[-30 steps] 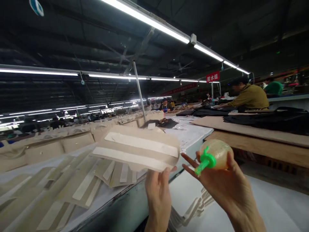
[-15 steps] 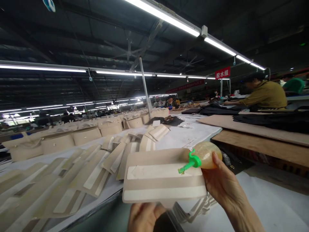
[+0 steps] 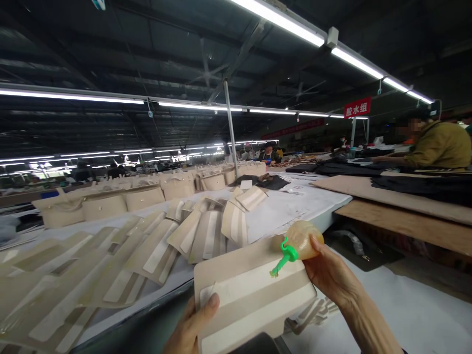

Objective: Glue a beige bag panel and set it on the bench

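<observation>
My left hand (image 3: 193,322) grips the left edge of a beige flap panel (image 3: 239,290), thumb on its upper face. Two pale strips run along the panel, which is held tilted in front of me. A glue bottle (image 3: 304,236), soft and amber with a green nozzle, is wrapped by my right hand (image 3: 330,273) above the panel's right end. The green tip points down and left over the upper pale strip. Part of my right hand's fingers is hidden behind the bottle and panel; whether they also touch the panel I cannot tell.
Overlapping beige panels (image 3: 151,250) cover the table on the left, with a row of beige bags (image 3: 143,196) behind. More panels (image 3: 313,314) are stacked under my right hand. A co-worker (image 3: 442,145) sits at the right beside dark material (image 3: 413,187). A metal post (image 3: 231,128) rises mid-table.
My left hand has moved from beneath the panel to its left edge, thumb now on top. The panel is tilted more, its left end lower. The bottle has shifted slightly left in view.
</observation>
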Demonstrator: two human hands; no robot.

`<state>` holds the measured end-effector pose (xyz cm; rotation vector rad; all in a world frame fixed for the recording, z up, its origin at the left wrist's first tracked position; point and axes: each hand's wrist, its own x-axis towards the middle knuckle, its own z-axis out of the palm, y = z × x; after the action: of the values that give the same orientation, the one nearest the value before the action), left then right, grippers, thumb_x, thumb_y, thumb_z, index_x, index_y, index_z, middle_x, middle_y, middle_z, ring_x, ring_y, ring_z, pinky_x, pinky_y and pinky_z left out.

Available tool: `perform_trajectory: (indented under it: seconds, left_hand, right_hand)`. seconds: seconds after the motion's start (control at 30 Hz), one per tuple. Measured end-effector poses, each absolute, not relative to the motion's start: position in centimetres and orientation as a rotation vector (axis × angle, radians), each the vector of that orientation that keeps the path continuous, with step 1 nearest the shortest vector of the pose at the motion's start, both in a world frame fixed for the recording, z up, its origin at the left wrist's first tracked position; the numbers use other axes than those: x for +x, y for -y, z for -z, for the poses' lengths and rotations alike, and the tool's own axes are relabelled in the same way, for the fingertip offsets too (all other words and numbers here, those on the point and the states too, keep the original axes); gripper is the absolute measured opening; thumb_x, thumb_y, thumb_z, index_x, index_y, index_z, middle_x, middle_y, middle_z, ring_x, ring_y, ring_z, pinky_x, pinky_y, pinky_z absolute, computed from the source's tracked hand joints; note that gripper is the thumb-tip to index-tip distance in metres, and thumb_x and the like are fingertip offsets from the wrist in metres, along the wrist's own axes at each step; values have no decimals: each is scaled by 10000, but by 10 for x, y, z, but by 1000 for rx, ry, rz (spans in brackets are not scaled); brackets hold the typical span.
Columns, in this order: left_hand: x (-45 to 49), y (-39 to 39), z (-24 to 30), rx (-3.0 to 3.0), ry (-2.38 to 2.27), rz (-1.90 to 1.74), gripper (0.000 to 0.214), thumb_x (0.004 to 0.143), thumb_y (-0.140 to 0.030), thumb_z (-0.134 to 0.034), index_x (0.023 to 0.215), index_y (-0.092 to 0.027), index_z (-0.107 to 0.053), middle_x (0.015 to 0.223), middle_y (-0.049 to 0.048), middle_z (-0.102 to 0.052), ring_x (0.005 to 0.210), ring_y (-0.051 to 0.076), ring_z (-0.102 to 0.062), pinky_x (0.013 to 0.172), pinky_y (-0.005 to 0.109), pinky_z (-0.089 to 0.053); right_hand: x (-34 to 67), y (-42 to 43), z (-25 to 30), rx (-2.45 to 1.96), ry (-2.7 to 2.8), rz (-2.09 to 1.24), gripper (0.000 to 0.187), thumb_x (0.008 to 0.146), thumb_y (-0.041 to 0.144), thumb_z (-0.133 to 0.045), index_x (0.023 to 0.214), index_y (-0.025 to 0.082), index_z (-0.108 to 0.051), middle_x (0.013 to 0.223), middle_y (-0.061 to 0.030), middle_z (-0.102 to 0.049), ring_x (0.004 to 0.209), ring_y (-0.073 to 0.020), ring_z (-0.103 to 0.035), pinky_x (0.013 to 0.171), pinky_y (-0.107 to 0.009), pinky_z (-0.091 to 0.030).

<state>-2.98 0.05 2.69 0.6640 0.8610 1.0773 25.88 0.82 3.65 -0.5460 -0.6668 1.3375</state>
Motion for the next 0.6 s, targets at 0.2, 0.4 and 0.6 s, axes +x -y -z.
perform_trajectory:
  seconds: [0.2, 0.4, 0.6]
  left_hand:
    - [-19, -4, -26, 673, -921, -1049, 589, 823, -262, -784, 1323, -116, -510, 924, 147, -796, 870, 314, -773, 684, 379, -629]
    - [14, 3, -14, 571, -869, -1095, 722, 770, -179, -785, 1399, -148, -431, 955, 129, -800, 902, 311, -769, 774, 404, -611]
    - [33, 14, -4, 590, -972, -1146, 645, 713, -403, -838, 1241, -104, -616, 961, 143, -797, 1129, 369, -689, 924, 418, -568]
  right_hand:
    - [262, -13, -39, -548, 612, -1141, 392, 726, 444, -836, 1004, 185, -738, 1007, -70, -777, 974, -231, -733, 853, -300, -609]
    - [248, 14, -52, -489, 647, -835, 486, 657, 441, -884, 1083, 284, -710, 1046, -6, -750, 936, -189, -712, 764, -263, -611]
    - [220, 40, -44, -698, 944, -654, 539, 620, 493, -870, 1071, 235, -727, 881, -68, -708, 745, -222, -663, 592, -278, -574]
